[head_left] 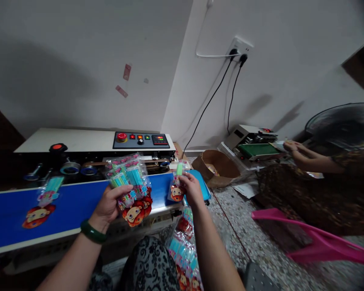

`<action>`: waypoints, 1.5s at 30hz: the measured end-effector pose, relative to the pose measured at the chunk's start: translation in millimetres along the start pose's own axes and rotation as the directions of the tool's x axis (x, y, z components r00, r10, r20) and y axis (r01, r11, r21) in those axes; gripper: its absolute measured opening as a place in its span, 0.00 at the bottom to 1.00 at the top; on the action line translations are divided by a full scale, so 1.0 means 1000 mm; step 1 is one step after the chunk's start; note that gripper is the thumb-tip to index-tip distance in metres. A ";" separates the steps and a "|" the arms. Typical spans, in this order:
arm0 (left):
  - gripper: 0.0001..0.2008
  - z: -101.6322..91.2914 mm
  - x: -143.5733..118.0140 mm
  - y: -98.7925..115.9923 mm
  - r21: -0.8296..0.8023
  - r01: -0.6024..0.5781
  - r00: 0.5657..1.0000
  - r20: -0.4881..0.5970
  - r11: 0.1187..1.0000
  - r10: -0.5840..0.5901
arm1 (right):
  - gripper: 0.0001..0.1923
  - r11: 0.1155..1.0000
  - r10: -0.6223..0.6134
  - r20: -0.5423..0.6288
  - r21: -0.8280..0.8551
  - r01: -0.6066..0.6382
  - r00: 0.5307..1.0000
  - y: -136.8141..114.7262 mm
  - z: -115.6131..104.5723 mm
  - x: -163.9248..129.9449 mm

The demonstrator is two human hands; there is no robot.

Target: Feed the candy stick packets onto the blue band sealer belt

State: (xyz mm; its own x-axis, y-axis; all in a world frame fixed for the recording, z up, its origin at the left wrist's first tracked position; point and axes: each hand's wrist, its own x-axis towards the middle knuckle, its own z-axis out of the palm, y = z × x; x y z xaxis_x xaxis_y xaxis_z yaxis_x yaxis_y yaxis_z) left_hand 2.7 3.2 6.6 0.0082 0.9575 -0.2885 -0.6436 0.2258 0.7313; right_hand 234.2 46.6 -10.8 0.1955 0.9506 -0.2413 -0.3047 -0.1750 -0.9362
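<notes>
A fan of packets (132, 186) sits clasped in the left hand (109, 206), just above the blue belt (79, 202). The right hand (191, 189) pinches a single packet (177, 186) over the belt's right end. Another packet (42, 204) lies flat on the belt, far left. Beyond the belt's right end, a co-worker's hand (293, 147) rests near a second sealer (251, 141).

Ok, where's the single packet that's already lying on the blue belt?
In the head view, the single packet lies on the far left of the blue belt, left of the left hand and its bunch of packets.
</notes>
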 end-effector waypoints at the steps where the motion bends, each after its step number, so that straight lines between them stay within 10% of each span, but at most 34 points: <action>1: 0.19 -0.001 0.000 0.001 0.005 -0.003 1.000 -0.004 1.000 0.003 | 0.13 0.998 0.044 -0.012 -0.036 -0.045 0.999 0.001 -0.006 0.006; 14: 0.19 0.004 -0.001 0.001 -0.036 -0.002 1.000 0.028 0.999 0.003 | 0.10 0.982 0.048 0.056 -0.183 -0.037 0.997 0.014 0.031 0.029; 20: 0.23 0.009 -0.003 0.001 0.008 0.008 0.996 0.091 1.000 -0.008 | 0.12 0.982 -0.076 0.460 -0.117 0.145 0.885 -0.006 0.060 -0.023; 31: 0.22 0.010 -0.001 -0.006 0.015 0.011 0.999 0.032 1.000 -0.011 | 0.10 0.960 -0.278 0.091 0.042 0.275 0.956 0.009 0.064 -0.030; 38: 0.23 0.014 -0.003 -0.008 0.021 0.031 0.994 0.102 0.999 -0.033 | 0.18 0.979 -0.145 0.251 0.174 0.103 0.957 0.008 0.062 -0.035; 45: 0.09 0.003 -0.005 0.003 0.037 0.035 0.999 0.011 0.999 -0.036 | 0.15 0.997 -0.035 0.001 0.067 0.035 0.999 0.003 0.009 -0.005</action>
State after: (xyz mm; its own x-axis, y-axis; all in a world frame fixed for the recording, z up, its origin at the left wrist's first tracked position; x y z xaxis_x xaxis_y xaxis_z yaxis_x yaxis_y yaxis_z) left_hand 3.5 0.1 12.2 0.0395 0.9507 -0.3077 -0.6138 0.2660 0.7433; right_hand 223.7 43.6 -9.8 0.2053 0.9563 -0.2084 -0.3592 -0.1244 -0.9249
